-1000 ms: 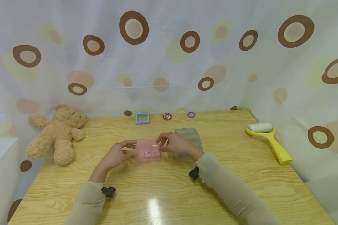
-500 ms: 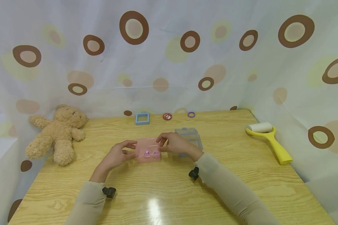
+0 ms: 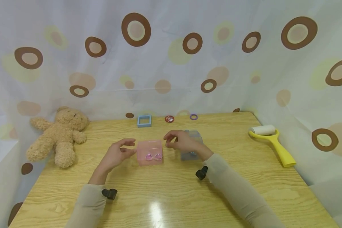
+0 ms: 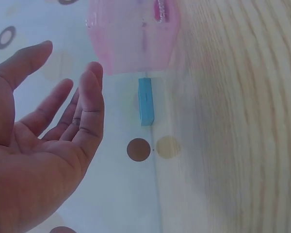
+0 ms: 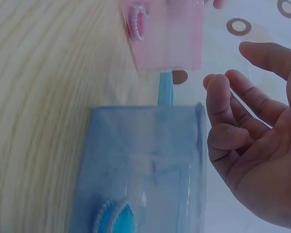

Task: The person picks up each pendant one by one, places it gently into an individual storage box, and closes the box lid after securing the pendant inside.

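Note:
A pink see-through plastic box [image 3: 149, 146] lies on the table between the two hands, with round, beaded pink trim on its front. My left hand [image 3: 116, 155] is just left of it, thumb and fingers spread apart with nothing between them. To the right of the box, my right hand [image 3: 183, 141] holds nothing, its fingers loosely bent. Beneath that hand and partly hidden by it sits a blue see-through box [image 3: 191, 156]. The right wrist view shows this blue box [image 5: 140, 141] close beside the fingers, with a bright blue beaded ornament [image 5: 117, 219] on it.
Along the table's back edge lie a light blue square frame [image 3: 144, 125], a red round badge [image 3: 169, 118] and a purple ring [image 3: 193, 117]. A teddy bear [image 3: 63, 136] leans at the left. A yellow-handled lint roller [image 3: 280, 148] lies at the right edge. Patterned curtains surround the table.
Both hands have come away from the pink box. The right hand moved right over the blue box and the left drew back slightly left. The pink box stays in place.

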Demonstrator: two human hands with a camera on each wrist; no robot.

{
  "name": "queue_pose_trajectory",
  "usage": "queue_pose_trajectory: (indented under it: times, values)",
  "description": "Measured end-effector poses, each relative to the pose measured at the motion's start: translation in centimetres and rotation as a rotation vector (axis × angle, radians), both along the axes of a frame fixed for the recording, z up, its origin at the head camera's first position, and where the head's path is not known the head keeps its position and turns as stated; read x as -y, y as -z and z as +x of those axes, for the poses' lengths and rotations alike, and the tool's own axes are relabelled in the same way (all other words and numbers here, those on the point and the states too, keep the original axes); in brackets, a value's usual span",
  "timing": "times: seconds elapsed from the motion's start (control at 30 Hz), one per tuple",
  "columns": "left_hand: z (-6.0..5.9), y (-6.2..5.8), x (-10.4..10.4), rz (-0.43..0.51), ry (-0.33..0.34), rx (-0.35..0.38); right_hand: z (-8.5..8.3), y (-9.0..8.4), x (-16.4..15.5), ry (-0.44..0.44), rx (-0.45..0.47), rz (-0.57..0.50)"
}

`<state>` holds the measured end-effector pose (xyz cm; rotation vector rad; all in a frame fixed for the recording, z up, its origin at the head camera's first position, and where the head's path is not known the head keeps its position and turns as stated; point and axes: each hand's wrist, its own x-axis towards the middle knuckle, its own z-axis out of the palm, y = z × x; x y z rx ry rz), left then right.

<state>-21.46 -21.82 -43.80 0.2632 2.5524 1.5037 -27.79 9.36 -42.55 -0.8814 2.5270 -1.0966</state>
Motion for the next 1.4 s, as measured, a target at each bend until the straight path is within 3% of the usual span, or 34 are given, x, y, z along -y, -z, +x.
queue_pose_trajectory:
  times: [0.3,0.63,0.9,1.13,1.4]
  values:
    - [-0.4,-0.7,-1.9,0.054,-0.060,-0.046,-0.5,-0.4,-2.9,0.075,-0.034,0.010]
    - [-0.8,-1.0,-4.7,0.099,-0.049,-0.057,-1.2,-0.9,-6.1,0.168,-0.067,0.032]
    - [-0.9,-1.2,-7.6,0.081,-0.046,-0.063,-1.8,-0.5,-8.2,0.226,0.024,-0.005]
    - [-1.3,-1.0,-10.0,0.116,-0.047,-0.032,-2.5,0.1,-9.6,0.272,0.019,0.018]
    - [-1.6,-0.5,-12.7,0.077,-0.027,-0.039,-2.9,0.7,-10.8,0.290,0.045,-0.022]
